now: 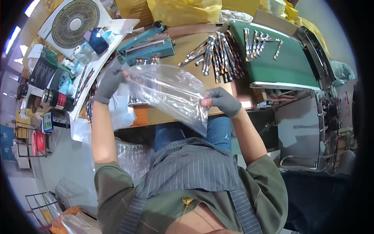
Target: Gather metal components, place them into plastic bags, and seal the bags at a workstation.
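A clear plastic bag (171, 89) stretches between my two hands above the table's near edge. My left hand (110, 84), in a grey glove with bare fingertips, pinches the bag's left end. At its lower right edge, my right hand (225, 102), gloved the same way, grips it between thumb and fingers. The bag looks flat, and I see nothing inside it. Through the film, slim packets show blurred on the table beneath. Beyond the bag lies a loose pile of slim dark-and-orange stick packets (219, 54).
A teal hand sealer (150, 50) stands behind the bag. To the right, a green conveyor belt (282, 72) carries several stick packets. A white side shelf on the left holds a fan (76, 23), a phone (96, 41) and a dark flask (58, 99). Yellow bags (185, 11) sit at the back.
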A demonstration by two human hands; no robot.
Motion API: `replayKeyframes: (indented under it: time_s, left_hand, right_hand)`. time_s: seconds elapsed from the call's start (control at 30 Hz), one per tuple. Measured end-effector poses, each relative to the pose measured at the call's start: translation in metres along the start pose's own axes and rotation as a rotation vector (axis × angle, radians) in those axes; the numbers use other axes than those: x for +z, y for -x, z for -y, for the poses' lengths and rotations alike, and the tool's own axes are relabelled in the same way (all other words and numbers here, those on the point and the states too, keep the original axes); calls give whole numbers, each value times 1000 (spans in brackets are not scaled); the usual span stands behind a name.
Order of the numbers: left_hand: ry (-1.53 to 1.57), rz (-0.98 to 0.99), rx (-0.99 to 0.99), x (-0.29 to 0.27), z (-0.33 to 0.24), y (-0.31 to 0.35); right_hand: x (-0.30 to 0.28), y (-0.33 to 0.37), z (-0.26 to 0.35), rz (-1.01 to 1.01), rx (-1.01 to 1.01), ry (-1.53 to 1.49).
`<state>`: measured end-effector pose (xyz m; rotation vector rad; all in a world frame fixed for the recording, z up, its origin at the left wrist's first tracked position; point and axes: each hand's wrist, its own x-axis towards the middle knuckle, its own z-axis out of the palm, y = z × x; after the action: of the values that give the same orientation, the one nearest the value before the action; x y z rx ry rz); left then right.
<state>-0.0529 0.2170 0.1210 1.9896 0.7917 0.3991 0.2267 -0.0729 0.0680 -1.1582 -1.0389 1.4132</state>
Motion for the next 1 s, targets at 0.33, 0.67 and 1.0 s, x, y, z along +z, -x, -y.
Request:
replayKeyframes:
  time_s: [0.33, 0.67, 1.0]
  left_hand:
    - [-217, 123, 173, 168, -71, 59]
    - [1382, -290, 39, 133, -54, 12]
    - [-384, -222, 4, 206, 33, -153]
  right_hand:
    - [44, -50, -32, -324, -39, -201]
    - [-110, -80, 48, -518, -176, 1001]
    - [-287, -123, 36, -978, 372, 1430]
